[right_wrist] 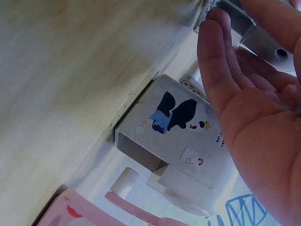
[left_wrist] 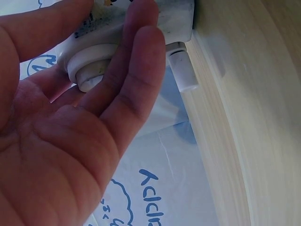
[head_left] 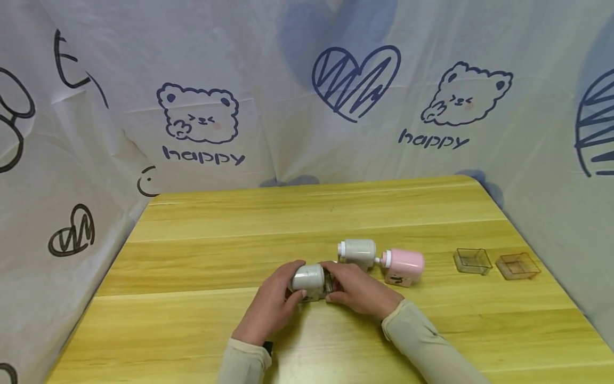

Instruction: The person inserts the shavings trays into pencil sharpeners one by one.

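Note:
A white desktop pencil sharpener [head_left: 309,277] with a rounded top sits on the table. My left hand [head_left: 272,304] grips it from the left, thumb at the front and fingers around the far side. In the left wrist view the sharpener's white round end and crank knob [left_wrist: 185,73] show by the fingers. At its right end my right hand [head_left: 357,288] pinches a clear shavings drawer [head_left: 328,283]; how far it sits inside is hidden. Just behind the right hand stands a grey-white sharpener [head_left: 361,249] with stickers, its drawer slot [right_wrist: 141,153] vacant in the right wrist view.
A pink sharpener [head_left: 406,265] stands right of the grey-white one. Farther right lie a clear greyish drawer [head_left: 472,261] and a clear pinkish drawer [head_left: 518,266]. The wood-grain table [head_left: 206,245] meets a printed white cloth [head_left: 278,133] at the back and sides.

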A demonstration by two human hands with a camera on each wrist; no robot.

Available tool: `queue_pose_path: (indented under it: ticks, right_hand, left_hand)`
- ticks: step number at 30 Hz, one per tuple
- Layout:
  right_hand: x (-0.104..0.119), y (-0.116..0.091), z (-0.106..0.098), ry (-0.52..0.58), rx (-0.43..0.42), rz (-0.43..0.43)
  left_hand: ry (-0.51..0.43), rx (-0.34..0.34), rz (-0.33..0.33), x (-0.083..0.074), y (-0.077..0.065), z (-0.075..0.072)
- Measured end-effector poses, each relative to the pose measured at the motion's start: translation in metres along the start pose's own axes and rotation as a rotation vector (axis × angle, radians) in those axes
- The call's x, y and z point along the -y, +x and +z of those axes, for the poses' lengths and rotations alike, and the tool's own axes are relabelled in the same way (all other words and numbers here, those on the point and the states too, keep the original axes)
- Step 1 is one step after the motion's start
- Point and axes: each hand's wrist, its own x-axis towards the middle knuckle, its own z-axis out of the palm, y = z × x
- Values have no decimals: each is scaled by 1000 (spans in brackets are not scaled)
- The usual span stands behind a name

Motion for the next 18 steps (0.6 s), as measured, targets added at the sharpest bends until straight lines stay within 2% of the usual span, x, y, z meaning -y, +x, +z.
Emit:
queue_pose_path:
  ticks: [18]
  right_hand:
    - [3,0,-1,-1,-16,3]
  left_hand:
    - [13,-2,-1,-1,0,0]
